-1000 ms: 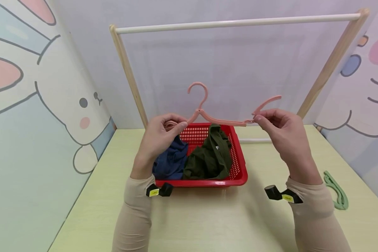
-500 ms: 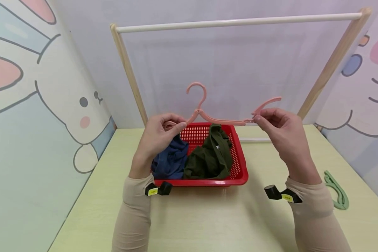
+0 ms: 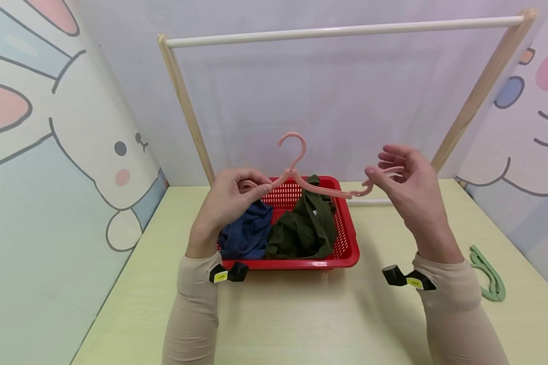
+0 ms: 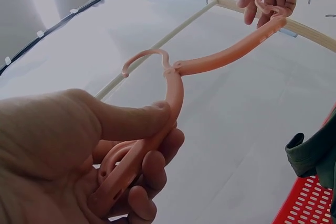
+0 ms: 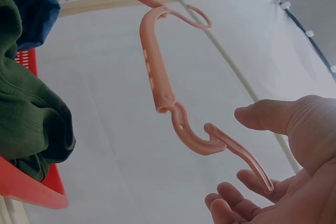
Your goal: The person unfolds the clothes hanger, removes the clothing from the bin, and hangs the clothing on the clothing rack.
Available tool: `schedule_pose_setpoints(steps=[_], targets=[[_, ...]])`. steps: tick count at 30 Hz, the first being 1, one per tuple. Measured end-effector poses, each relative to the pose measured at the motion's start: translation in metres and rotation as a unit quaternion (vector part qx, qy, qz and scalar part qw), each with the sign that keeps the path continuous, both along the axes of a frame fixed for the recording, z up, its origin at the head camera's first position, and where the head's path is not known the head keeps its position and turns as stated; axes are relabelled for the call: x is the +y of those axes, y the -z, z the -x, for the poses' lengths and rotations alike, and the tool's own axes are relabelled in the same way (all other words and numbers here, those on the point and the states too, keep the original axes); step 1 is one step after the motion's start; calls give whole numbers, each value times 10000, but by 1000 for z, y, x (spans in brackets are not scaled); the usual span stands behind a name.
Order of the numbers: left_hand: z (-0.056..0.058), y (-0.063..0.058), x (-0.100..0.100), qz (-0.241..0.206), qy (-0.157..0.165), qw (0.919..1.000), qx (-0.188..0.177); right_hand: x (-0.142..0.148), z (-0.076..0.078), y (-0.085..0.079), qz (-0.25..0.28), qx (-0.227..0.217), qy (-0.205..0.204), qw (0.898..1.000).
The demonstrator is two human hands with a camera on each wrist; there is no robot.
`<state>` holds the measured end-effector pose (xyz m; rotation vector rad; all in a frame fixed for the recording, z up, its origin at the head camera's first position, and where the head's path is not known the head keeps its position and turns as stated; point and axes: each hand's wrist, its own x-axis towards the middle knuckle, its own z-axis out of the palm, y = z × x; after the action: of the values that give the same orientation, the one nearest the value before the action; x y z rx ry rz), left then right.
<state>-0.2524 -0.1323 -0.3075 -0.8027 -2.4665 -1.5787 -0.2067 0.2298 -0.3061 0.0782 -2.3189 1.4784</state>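
Observation:
My left hand (image 3: 224, 208) grips one arm of a pink folding hanger (image 3: 321, 190), its thumb lying along the plastic in the left wrist view. The hanger's hook points up, and its other arm stretches across to the right. My right hand (image 3: 417, 197) is at that far end, thumb and fingers spread apart. In the right wrist view the hanger's hinged end piece (image 5: 244, 153) reaches to the right fingers, without the thumb closing on it; whether it touches them I cannot tell. Below the hanger lie a dark green garment (image 3: 297, 233) and a blue garment (image 3: 246, 235).
The garments sit in a red perforated basket (image 3: 297, 264) on the pale table (image 3: 301, 319). Behind stands a rack with a white rod (image 3: 338, 32) and wooden posts (image 3: 182, 96). A folded green hanger (image 3: 495, 279) lies on the table at the right.
My right fingers have opened and let go of the hanger's right end. The hanger has dropped slightly, and its upturned end piece has swung lower. My left hand keeps its grip.

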Motion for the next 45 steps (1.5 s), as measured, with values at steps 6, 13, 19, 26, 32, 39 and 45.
schedule_pose_setpoints(steps=[6, 13, 19, 26, 32, 39, 45], targets=[[1, 0, -2, 91, 86, 9999, 5, 1, 0, -1, -350, -215, -113, 9991], [2, 2, -1, 61, -39, 10000, 27, 3, 1, -3, -1024, -550, -549, 9917], [2, 0, -2, 81, -153, 9998, 68, 5, 0, -4, -1070, -696, -634, 9898], [2, -1, -5, 34, -293, 9996, 33, 8, -2, -5, -1067, -812, -712, 9884], [2, 0, -7, 21, -382, 9993, 24, 9, -2, -4, -934, -712, -806, 9898], [3, 0, -7, -55, -451, 9990, -51, 9, -3, -6, -764, -627, -797, 9919], [3, -1, -8, -287, -425, 9987, 18, 9, -3, -6, -581, -641, -777, 9932]])
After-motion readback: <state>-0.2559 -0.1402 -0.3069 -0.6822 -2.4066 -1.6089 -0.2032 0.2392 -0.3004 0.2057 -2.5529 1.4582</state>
